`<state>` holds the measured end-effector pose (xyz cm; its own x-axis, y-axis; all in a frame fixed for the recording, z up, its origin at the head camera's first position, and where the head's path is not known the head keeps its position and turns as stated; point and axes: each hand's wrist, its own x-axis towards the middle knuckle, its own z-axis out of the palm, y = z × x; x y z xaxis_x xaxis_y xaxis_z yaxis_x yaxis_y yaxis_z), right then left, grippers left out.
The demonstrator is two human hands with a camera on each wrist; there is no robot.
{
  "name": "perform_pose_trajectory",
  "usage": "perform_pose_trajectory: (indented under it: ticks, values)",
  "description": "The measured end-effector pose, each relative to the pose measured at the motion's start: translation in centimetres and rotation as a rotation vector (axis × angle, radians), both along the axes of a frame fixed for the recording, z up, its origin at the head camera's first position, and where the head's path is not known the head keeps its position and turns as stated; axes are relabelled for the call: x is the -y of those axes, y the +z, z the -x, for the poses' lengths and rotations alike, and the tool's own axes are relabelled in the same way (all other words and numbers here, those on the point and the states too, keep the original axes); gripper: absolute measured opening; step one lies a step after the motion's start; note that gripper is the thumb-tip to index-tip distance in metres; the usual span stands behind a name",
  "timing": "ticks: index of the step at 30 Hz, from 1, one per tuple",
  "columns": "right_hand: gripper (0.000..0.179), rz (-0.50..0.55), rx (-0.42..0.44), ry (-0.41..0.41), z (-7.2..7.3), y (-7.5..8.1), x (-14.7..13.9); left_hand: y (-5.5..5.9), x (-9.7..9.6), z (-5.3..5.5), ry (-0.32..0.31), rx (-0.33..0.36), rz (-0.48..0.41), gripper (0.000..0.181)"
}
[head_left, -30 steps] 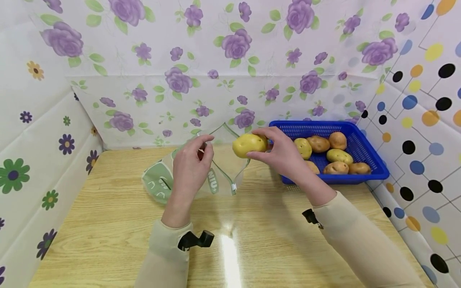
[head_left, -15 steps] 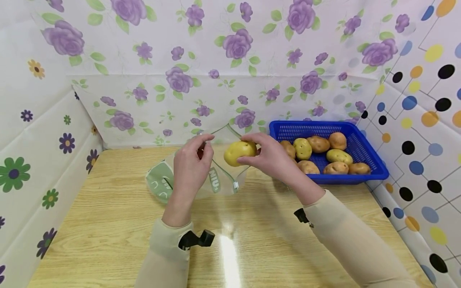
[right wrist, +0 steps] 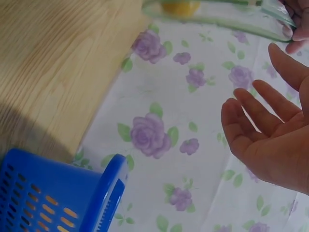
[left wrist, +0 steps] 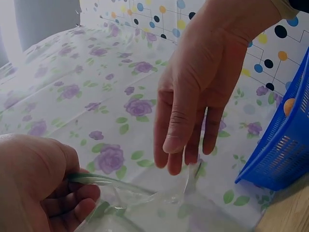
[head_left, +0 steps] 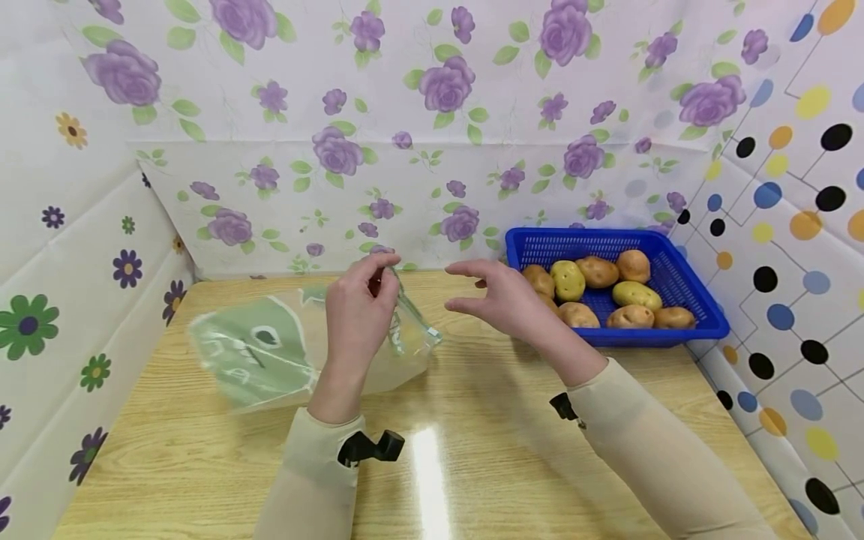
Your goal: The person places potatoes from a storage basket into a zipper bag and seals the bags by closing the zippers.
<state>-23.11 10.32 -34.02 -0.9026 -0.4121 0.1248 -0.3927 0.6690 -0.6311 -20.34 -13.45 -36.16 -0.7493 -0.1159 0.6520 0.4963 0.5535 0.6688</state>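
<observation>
My left hand (head_left: 359, 315) pinches the rim of a clear zip bag (head_left: 253, 349) with a green printed end. The bag stretches out leftward, close over the table, and my hand and wrist hide part of it. In the right wrist view a yellow potato (right wrist: 181, 7) shows through the bag's plastic. To the right of the bag's mouth, my right hand (head_left: 502, 296) holds nothing, its thumb and fingers spread apart. The left wrist view shows that right hand (left wrist: 198, 92) above the bag's edge, fingers pointing down.
A blue plastic basket (head_left: 702, 315) with several potatoes (head_left: 634, 294) stands at the right rear of the wooden table (head_left: 499, 465). Patterned sheets (head_left: 432, 180) wall in the back and both sides.
My right hand has let go of the yellow potato at the bag's mouth. The bag's green end has swung out to the left, and its mouth has narrowed. My left hand keeps its place.
</observation>
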Motion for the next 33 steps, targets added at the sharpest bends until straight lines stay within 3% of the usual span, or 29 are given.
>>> perform_pose_trajectory:
  ticks: [8, 17, 25, 28, 33]
  values:
    - [0.044, 0.026, 0.073, 0.016, 0.6, -1.4, -0.7, 0.0, 0.2, 0.0, 0.030, -0.011, -0.029, 0.026]
    - [0.040, 0.033, 0.241, 0.055, 2.4, -4.8, -1.9, 0.2, -0.4, -0.1, 0.007, -0.083, -0.062, 0.028]
    - [0.024, 0.306, 0.561, 0.121, 2.6, -7.1, -1.1, 0.5, -0.6, -0.3, -0.018, -0.086, -0.061, 0.027]
    - [0.021, 0.359, 0.612, 0.122, 2.8, -7.7, -0.7, 0.5, -0.7, -0.4, -0.018, -0.085, -0.057, 0.026]
    - [0.022, 0.347, 0.632, 0.126, 2.8, -8.0, -0.2, 0.4, -0.7, -0.3, -0.018, -0.094, -0.053, 0.026]
